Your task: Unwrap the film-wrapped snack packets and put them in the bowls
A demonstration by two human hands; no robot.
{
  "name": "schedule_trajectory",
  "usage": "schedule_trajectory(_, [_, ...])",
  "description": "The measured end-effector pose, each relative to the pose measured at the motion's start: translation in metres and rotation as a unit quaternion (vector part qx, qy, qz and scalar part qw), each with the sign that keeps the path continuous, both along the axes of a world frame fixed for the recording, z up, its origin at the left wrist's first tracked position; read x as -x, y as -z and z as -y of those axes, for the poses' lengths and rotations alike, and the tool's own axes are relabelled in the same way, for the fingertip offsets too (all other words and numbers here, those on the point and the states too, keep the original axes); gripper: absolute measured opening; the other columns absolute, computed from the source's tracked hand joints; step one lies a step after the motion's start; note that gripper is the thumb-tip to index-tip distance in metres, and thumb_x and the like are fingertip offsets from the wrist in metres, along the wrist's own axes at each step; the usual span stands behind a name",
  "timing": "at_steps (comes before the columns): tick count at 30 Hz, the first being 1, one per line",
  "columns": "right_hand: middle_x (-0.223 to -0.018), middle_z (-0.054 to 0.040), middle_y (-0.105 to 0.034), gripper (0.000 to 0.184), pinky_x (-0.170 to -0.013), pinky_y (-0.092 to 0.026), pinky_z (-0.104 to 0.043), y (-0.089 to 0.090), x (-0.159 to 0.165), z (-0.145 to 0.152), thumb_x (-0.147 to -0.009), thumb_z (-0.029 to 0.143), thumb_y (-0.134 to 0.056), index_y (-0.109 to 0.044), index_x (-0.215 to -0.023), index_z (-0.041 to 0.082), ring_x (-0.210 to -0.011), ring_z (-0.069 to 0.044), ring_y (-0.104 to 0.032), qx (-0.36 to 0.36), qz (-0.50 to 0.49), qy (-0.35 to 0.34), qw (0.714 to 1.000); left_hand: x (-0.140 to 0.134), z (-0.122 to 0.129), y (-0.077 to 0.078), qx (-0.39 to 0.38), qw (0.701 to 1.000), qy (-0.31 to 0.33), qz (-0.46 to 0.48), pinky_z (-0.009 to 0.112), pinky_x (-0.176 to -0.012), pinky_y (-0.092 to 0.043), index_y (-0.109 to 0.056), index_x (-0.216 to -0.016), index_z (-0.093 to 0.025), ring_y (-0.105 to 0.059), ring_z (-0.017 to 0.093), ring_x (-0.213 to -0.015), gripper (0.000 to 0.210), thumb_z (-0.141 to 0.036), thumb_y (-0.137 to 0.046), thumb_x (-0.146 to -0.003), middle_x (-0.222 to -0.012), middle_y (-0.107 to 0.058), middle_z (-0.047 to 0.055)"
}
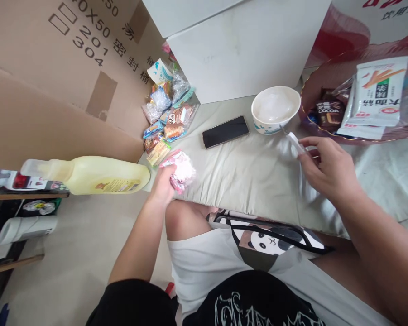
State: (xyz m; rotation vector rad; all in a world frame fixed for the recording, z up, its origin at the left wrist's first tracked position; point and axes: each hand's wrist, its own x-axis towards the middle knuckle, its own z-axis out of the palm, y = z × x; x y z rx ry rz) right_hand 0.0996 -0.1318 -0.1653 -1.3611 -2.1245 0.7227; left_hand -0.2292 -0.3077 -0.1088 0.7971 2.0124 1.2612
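Note:
My left hand (163,183) is closed on a crumpled pink-and-white packet (181,171) at the near left edge of the cloth-covered surface. Between the fingertips of my right hand (328,167) is a white-handled tool (295,142). Its thin dark tip meets or nearly meets the outside of a paper bowl (270,127); I cannot tell its exact kind. The bowl stands upright, white with a blue pattern, and something whitish and translucent lies inside. A black phone (226,131) lies flat between my hands, left of the bowl.
Several snack packets (173,118) are heaped by the cardboard box (37,86) on the left. A yellow bottle (105,175) stands near my left hand. At the right, a pink translucent tray (307,120) holds more packaged snacks (376,93). White boxes (244,50) block the back.

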Motion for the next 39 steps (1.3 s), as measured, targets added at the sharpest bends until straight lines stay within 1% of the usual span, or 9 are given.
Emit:
schedule_trajectory(2, [-0.095, -0.0106, -0.072, 0.032, -0.069, -0.052, -0.036, -0.003, 0.003, 0.006, -0.087, 0.031, -0.053, -0.066, -0.114, 0.020, -0.071, -0.021, -0.066, 0.023, -0.042, -0.027, 0.999, -0.028, -0.016, 0.004, -0.045, 0.978, 0.012, 0.202, 0.057, -0.087, -0.060, -0.062, -0.125, -0.023, -0.069, 0.036, -0.108, 0.062, -0.061, -0.057, -0.075, -0.110, -0.070, 0.012])
schedule_trajectory(4, [-0.086, -0.0071, -0.071, 0.032, -0.064, -0.051, -0.034, -0.004, 0.007, 0.014, -0.090, 0.034, -0.052, -0.066, -0.115, 0.020, -0.064, -0.019, -0.065, 0.051, -0.075, -0.068, 0.994, -0.054, -0.041, 0.015, -0.076, 0.953, 0.034, 0.292, 0.054, -0.084, -0.061, -0.064, -0.116, -0.023, -0.071, 0.034, -0.104, 0.060, -0.065, -0.060, -0.074, -0.108, -0.071, 0.011])
schedule_trajectory(11, [-0.079, -0.0033, -0.071, 0.032, -0.058, -0.050, -0.029, -0.008, 0.019, 0.031, -0.095, 0.028, -0.047, -0.067, -0.119, 0.019, -0.050, -0.013, -0.059, 0.126, -0.141, -0.174, 0.966, -0.100, -0.102, 0.052, -0.173, 0.942, 0.102, 0.269, 0.047, -0.109, -0.050, -0.065, -0.116, -0.023, -0.054, 0.034, -0.137, 0.055, -0.060, -0.066, -0.076, -0.128, -0.069, 0.010])
schedule_trajectory(18, [-0.082, -0.0039, -0.073, 0.029, -0.061, -0.050, -0.028, -0.009, 0.018, 0.029, -0.099, 0.027, -0.047, -0.067, -0.118, 0.019, -0.057, -0.013, -0.063, 0.090, -0.156, -0.247, 0.952, -0.094, -0.088, 0.013, -0.263, 0.912, 0.008, 0.314, 0.051, -0.104, -0.052, -0.065, -0.126, -0.022, -0.063, 0.035, -0.126, 0.066, -0.073, -0.050, -0.086, -0.121, -0.072, 0.011])
schedule_trajectory(22, [-0.090, -0.0064, -0.076, 0.028, -0.065, -0.053, -0.031, -0.001, 0.003, 0.015, -0.097, 0.027, -0.050, -0.070, -0.116, 0.021, -0.068, -0.018, -0.069, 0.002, -0.115, -0.163, 0.980, -0.077, -0.083, 0.006, -0.316, 0.887, -0.028, 0.336, 0.048, -0.105, -0.051, -0.066, -0.126, -0.026, -0.064, 0.032, -0.124, 0.059, -0.070, -0.050, -0.090, -0.113, -0.075, 0.006])
schedule_trajectory(26, [-0.099, -0.0109, -0.077, 0.026, -0.078, -0.056, -0.042, 0.009, -0.005, 0.001, -0.093, 0.025, -0.053, -0.072, -0.110, 0.022, -0.090, -0.030, -0.073, -0.085, -0.008, -0.051, 0.995, -0.079, -0.074, 0.024, -0.234, 0.890, 0.073, 0.384, 0.053, -0.104, -0.052, -0.062, -0.132, -0.033, -0.070, 0.032, -0.114, 0.071, -0.060, -0.081, -0.069, -0.116, -0.074, 0.004])
schedule_trajectory(31, [-0.123, -0.0142, -0.071, 0.035, -0.104, -0.052, -0.050, 0.003, 0.009, 0.016, -0.093, 0.037, -0.063, -0.065, -0.123, 0.020, -0.120, -0.031, -0.065, -0.127, -0.145, -0.223, 0.956, -0.100, -0.063, 0.050, -0.094, 0.887, 0.156, 0.425, 0.053, -0.104, -0.051, -0.049, -0.148, -0.031, -0.069, 0.034, -0.116, 0.099, -0.054, -0.091, -0.063, -0.119, -0.073, 0.009])
schedule_trajectory(34, [-0.123, -0.0127, -0.071, 0.033, -0.097, -0.056, -0.045, 0.001, 0.020, 0.030, -0.094, 0.039, -0.065, -0.064, -0.122, 0.021, -0.114, -0.027, -0.067, -0.111, -0.180, -0.290, 0.933, -0.104, -0.067, 0.059, -0.044, 0.868, 0.204, 0.450, 0.049, -0.108, -0.049, -0.049, -0.150, -0.027, -0.062, 0.035, -0.127, 0.100, -0.063, -0.087, -0.064, -0.130, -0.069, 0.012])
schedule_trajectory(39, [-0.092, -0.0063, -0.074, 0.012, -0.079, -0.057, -0.036, 0.007, 0.024, 0.026, -0.099, 0.024, -0.056, -0.064, -0.091, 0.022, -0.086, -0.020, -0.069, -0.109, -0.161, -0.249, 0.949, -0.097, -0.079, 0.066, -0.004, 0.853, 0.253, 0.456, 0.043, -0.108, -0.047, -0.059, -0.142, -0.028, -0.062, 0.033, -0.127, 0.086, -0.070, -0.079, -0.070, -0.132, -0.069, 0.010])
